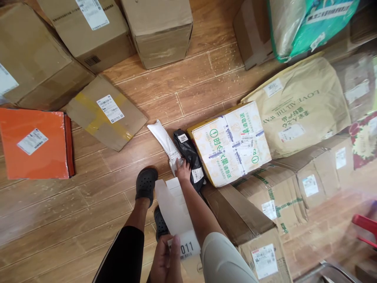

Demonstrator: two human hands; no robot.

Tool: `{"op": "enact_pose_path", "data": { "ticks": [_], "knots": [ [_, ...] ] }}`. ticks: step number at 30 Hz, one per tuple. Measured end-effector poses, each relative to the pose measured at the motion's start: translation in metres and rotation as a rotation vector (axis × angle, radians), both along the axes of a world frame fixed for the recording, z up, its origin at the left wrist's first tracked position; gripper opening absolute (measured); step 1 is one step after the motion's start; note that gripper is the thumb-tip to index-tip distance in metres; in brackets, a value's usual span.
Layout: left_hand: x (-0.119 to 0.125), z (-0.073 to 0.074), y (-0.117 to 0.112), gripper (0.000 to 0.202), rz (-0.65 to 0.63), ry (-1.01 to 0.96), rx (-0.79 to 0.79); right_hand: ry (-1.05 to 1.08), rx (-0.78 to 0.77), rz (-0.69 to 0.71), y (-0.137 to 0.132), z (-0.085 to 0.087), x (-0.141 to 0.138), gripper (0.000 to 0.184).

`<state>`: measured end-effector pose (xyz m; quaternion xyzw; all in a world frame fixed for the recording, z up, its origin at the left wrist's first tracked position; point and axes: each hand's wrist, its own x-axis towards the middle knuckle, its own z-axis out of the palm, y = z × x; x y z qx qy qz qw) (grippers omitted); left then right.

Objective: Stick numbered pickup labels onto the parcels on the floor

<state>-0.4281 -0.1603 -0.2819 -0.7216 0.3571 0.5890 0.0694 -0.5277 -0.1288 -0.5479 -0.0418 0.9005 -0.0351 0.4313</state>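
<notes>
My right hand reaches down to the floor and closes on the lower end of a white soft parcel. A black plastic parcel with white labels lies right beside it, against a white and yellow printed box. My left hand is close to my body, pinching a long white strip of label paper that bears the digits 011. My feet in black clogs stand on the wooden floor just left of the parcels.
Cardboard boxes ring the wooden floor: several brown ones at the back, a flat taped one, an orange flat box at left. A tan sack and stacked cartons crowd the right. A red object shows at the right edge.
</notes>
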Motion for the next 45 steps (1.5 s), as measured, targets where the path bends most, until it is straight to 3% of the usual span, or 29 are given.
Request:
{"op": "enact_pose_path", "data": {
  "ticks": [3, 5, 6, 7, 8, 9, 10, 12, 14, 19, 22, 25, 30, 36, 38, 40, 43, 45],
  "knots": [
    [0.002, -0.004, -0.008, 0.051, -0.078, -0.008, -0.032, -0.013, -0.110, -0.072, -0.004, 0.028, -0.015, 0.051],
    [0.002, -0.007, -0.018, 0.053, -0.114, -0.027, -0.030, -0.054, -0.246, -0.116, -0.006, 0.067, -0.025, 0.031],
    [0.001, -0.009, -0.024, 0.054, -0.125, -0.029, -0.018, -0.116, -0.349, -0.144, -0.005, 0.092, -0.030, 0.037],
    [-0.001, -0.010, -0.030, 0.055, -0.131, -0.032, -0.012, -0.207, -0.473, -0.171, -0.004, 0.118, -0.033, 0.047],
    [-0.004, -0.010, -0.036, 0.056, -0.140, -0.034, -0.012, -0.454, -0.766, -0.271, -0.003, 0.145, -0.035, 0.051],
    [-0.006, -0.010, -0.041, 0.057, -0.153, -0.032, -0.018, -0.678, -0.993, -0.343, -0.001, 0.171, -0.037, 0.044],
    [-0.009, -0.010, -0.045, 0.057, -0.168, -0.034, -0.036, -0.787, -1.085, -0.396, 0.001, 0.193, -0.037, 0.035],
    [-0.014, -0.009, -0.051, 0.056, -0.197, -0.034, -0.070, -0.805, -1.126, -0.508, 0.004, 0.224, -0.034, 0.029],
    [-0.016, -0.009, -0.054, 0.054, -0.204, -0.031, -0.073, -0.755, -1.048, -0.611, 0.005, 0.235, -0.030, 0.024],
    [-0.016, -0.011, -0.056, 0.052, -0.110, 0.098, 0.035, -0.819, -0.938, -0.808, 0.003, 0.221, -0.022, 0.024],
    [-0.017, -0.012, -0.058, 0.049, -0.084, 0.149, 0.095, -0.763, -0.921, -0.837, 0.000, 0.215, -0.022, 0.025],
    [-0.016, -0.014, -0.061, 0.047, -0.128, 0.079, 0.036, -0.752, -0.889, -0.837, -0.003, 0.214, -0.022, 0.028],
    [-0.010, -0.020, -0.064, 0.051, -0.131, 0.005, 0.032, -0.812, -0.901, -0.752, -0.014, 0.214, -0.022, 0.028],
    [0.002, -0.033, -0.065, 0.055, -0.108, -0.067, -0.006, -0.686, -0.884, -0.499, -0.041, 0.205, -0.022, 0.029],
    [0.010, -0.047, -0.071, 0.052, -0.213, -0.042, -0.021, -0.714, -0.917, -0.438, -0.052, 0.193, -0.026, 0.026],
    [0.015, -0.072, -0.082, 0.047, -0.353, 0.034, -0.016, -0.591, -0.937, -0.331, -0.064, 0.170, -0.038, 0.018],
    [0.011, -0.125, -0.103, 0.036, -0.457, 0.110, -0.010, -0.186, -0.846, -0.195, -0.082, 0.117, -0.077, 0.010],
    [0.004, -0.165, -0.117, 0.030, -0.485, 0.136, -0.024, -0.044, -0.785, -0.169, -0.096, 0.076, -0.111, 0.010]
  ]
}}
